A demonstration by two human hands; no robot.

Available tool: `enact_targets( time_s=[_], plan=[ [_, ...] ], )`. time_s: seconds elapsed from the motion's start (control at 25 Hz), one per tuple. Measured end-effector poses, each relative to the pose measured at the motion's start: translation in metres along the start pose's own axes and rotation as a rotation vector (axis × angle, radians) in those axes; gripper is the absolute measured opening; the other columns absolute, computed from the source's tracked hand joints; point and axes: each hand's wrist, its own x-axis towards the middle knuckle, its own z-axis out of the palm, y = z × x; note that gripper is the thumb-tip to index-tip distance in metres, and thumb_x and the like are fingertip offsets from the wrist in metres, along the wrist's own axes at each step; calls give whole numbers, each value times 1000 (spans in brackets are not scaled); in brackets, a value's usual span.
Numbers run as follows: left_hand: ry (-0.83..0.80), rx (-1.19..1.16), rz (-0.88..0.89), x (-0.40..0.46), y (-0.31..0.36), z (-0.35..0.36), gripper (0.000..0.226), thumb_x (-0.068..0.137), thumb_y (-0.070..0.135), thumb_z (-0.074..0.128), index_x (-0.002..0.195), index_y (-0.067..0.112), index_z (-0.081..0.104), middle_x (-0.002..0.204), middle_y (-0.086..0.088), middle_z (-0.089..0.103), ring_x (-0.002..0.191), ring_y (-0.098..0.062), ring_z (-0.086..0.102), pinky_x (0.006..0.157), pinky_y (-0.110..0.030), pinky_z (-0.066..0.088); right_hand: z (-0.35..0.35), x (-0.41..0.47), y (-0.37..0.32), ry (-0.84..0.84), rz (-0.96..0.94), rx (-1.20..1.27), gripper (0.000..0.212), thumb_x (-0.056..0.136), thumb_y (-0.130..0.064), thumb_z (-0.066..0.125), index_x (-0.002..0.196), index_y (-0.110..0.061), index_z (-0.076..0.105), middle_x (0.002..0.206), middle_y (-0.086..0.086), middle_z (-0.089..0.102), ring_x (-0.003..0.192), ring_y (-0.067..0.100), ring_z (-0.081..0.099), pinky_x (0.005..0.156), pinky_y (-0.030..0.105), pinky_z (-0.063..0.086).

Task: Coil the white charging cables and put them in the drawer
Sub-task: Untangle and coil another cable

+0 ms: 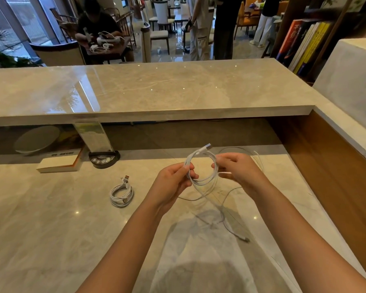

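since the left hand (173,180) pinches the white cable coil (203,168) and the right hand (237,168) pinches its far side, the slack tail (230,225) probably trails right-down onto the desk (51,229).

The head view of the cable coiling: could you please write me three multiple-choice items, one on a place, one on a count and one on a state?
1. Where does the finished coil lie?
A. On the desk, left of the hands
B. On the upper counter
C. On the book

2. How many white cables show on or above the desk?
A. One
B. Two
C. Four

3. What state is the held cable in?
A. Fully coiled
B. Partly coiled, tail trailing on the desk
C. Not yet looped

Answers: 1 A, it rests on the desk left of the left hand. 2 B, one coiled, one held. 3 B, the loops hang between the left hand and the right hand and the loose tail runs on.
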Motion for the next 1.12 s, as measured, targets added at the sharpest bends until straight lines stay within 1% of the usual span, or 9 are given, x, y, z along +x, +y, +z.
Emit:
enact_targets(
  time_s=[0.08,0.12,0.24,0.36,0.44,0.64,0.76,0.88,1.12],
  plan=[
    [43,-207,27,2,-3,-1,22,96,11,42,85,7,61,63,0,61,67,-10,58,59,-15,49,-3,-9,6,199,-101,-327,27,93,-27,49,85,-7,66,73,3,65,69,18,60,68,35,51],
    [59,-291,44,2,-3,-4,23,97,11,41,84,8,60,63,0,61,66,-9,58,58,-15,49,-3,-16,12,187,-67,-370,37,95,-31,45,76,-5,64,66,4,62,60,18,56,62,33,48],
    [51,-448,79,0,-1,-11,24,97,13,38,85,9,59,64,0,59,65,-8,58,56,-15,48,8,-38,33,-70,321,-46,50,97,-38,41,67,-4,64,56,7,64,39,14,46,40,20,36],
    [4,-467,65,-3,-4,-8,24,97,15,37,86,10,58,66,-1,58,65,-8,58,50,-14,46,10,-33,43,-24,460,368,34,94,-30,50,82,0,61,76,16,71,33,10,45,32,15,35],
    [-26,-470,55,-5,-8,-6,20,94,16,41,85,11,58,68,-1,59,65,-7,59,45,-13,43,5,-26,38,31,422,526,21,91,-17,57,86,3,61,81,17,70,32,7,46,31,14,37],
    [-104,-557,39,-8,-12,4,13,84,19,45,84,10,55,62,2,56,59,-6,57,46,-13,46,11,-17,30,52,372,485,10,81,8,59,89,9,64,75,15,61,39,8,46,34,14,36],
    [-128,-617,-1,-9,-15,10,13,83,17,45,83,9,55,58,2,51,53,-6,52,46,-13,47,15,-9,22,-19,320,225,28,83,10,53,109,3,63,64,7,58,42,9,43,36,16,34],
    [-95,-658,-20,-6,-14,6,12,83,16,45,84,9,54,58,2,50,52,-6,51,43,-12,45,11,-11,16,-182,185,-72,32,87,9,48,109,-8,64,64,2,59,44,8,44,42,17,39],
    [-31,-787,-109,-2,-23,1,20,94,14,38,84,9,55,58,1,53,51,-6,54,42,-11,45,9,-13,17,-189,-49,-110,34,85,12,40,98,-3,67,72,3,60,52,8,53,49,18,46]
  ],
)
